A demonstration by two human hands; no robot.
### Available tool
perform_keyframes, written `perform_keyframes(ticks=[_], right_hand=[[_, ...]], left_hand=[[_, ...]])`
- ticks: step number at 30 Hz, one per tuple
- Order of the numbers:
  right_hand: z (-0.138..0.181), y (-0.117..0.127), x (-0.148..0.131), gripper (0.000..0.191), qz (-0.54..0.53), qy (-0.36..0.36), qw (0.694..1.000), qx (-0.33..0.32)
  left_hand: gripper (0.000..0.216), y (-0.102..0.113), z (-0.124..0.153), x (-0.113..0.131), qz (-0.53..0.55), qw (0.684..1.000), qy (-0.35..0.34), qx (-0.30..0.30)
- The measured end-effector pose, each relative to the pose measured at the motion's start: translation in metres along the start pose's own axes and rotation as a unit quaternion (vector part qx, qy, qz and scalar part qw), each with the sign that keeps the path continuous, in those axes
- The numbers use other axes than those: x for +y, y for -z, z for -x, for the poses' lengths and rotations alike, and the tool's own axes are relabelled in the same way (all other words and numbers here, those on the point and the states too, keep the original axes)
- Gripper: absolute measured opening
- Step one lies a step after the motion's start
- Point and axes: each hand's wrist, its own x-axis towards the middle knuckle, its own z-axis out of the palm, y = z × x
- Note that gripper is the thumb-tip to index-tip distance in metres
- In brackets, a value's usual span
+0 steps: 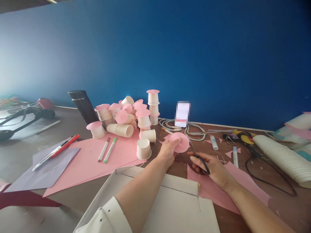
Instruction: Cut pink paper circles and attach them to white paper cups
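In the head view, the left hand (167, 152) pinches a pink paper disc (183, 147) between thumb and fingers. Just right of that grip, the right hand (216, 168) is curled around the handles of scissors (205, 164), blades beside the disc's edge. Paper cups (143, 149) cluster left of and beyond the left hand; a pink sheet (246, 181) lies below the right.

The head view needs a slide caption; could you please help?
Left hand holds a round pink paper disc; right hand holds black-handled metal scissors.
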Motion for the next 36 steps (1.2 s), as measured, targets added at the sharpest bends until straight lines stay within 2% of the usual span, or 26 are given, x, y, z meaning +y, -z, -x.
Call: perform_keyframes(ticks=[12, 18, 36], right_hand=[[0.0008, -0.0005, -0.0002, 0.052, 0.009, 0.004, 1.0, 0.009], [0.0016, -0.0008, -0.0025, 0.051, 0.012, 0.003, 1.0, 0.016], [0.0015, -0.0012, -0.0037, 0.053, 0.023, 0.018, 0.999, 0.022]], left_hand=[[0.044, -0.0009, 0.0011, 0.0001, 0.01, 1.0, 0.012, 0.005], [0.043, -0.0006, 0.0028, 0.0021, -0.008, 1.0, 0.026, -0.014], [0.044, 0.0004, 0.0016, 0.0012, -0.014, 1.0, 0.023, -0.015]])
